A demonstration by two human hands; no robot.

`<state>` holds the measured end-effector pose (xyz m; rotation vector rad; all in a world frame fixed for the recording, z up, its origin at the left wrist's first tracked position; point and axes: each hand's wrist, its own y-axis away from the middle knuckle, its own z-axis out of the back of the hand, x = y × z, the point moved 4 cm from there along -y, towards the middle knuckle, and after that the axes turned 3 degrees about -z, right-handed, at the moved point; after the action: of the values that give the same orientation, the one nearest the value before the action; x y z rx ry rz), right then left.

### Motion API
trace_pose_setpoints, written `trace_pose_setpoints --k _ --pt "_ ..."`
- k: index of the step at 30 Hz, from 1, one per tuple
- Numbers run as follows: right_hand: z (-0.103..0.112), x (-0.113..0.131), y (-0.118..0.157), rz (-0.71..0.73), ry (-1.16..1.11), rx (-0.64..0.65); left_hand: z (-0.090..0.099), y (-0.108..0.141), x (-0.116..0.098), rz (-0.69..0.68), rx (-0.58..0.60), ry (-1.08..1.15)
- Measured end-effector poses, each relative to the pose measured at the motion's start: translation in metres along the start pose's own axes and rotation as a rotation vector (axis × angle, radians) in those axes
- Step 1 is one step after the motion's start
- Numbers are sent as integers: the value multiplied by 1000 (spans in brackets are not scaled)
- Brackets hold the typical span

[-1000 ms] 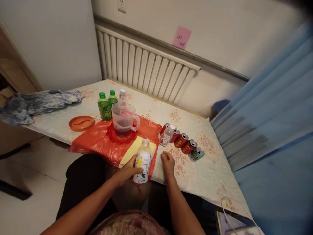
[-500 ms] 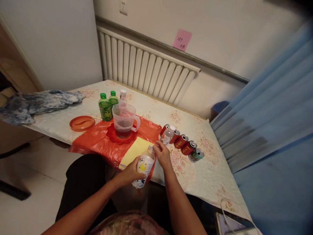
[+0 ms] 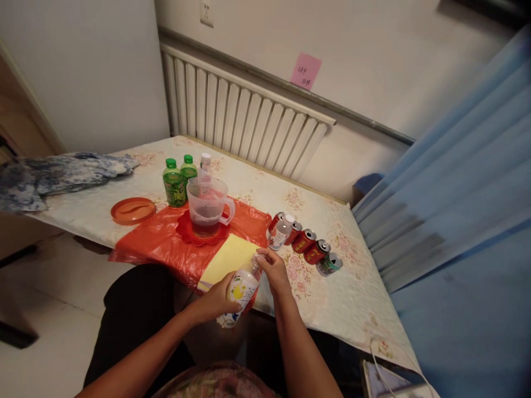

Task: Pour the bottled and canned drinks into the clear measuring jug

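My left hand (image 3: 219, 298) is wrapped round the body of a drink bottle (image 3: 244, 287), which has a white label with a yellow fruit print. The bottle leans to the upper right over the table's front edge. At its top, my right hand (image 3: 274, 270) is closed with the fingertips on the cap, mostly hidden by the fingers. Just beyond lies a yellow sheet (image 3: 228, 254) on a red plastic bag (image 3: 145, 243). A clear measuring jug (image 3: 207, 207) with dark liquid stands in a red scalloped dish (image 3: 186, 229) on the bag.
Several drink cans (image 3: 304, 241) stand in a row at right, with a white-capped bottle (image 3: 280, 232) before them. Two green bottles (image 3: 174, 185) and another clear bottle (image 3: 204, 166) are behind the jug. An orange lid (image 3: 133, 211) and a patterned cloth (image 3: 78, 174) lie at left.
The bottle has dropped slightly lower and tilted a little more, with both hands staying on it. The whole view has shifted slightly; the other things keep their places on the table.
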<state>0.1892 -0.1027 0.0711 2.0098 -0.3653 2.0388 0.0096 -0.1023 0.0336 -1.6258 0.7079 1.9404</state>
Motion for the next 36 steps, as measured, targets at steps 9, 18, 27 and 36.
trace_pose_setpoints --k 9,18,27,36 --pt "-5 3 -2 74 -55 -21 6 3 5 17 47 57" --pt "-18 -21 -16 -121 -212 -76 29 8 25 19 19 132" --pt "-38 -66 -44 -282 -25 -55 64 22 32 30 -76 420" --pt "-55 -72 -66 -246 357 10 94 30 32 28 -203 537"
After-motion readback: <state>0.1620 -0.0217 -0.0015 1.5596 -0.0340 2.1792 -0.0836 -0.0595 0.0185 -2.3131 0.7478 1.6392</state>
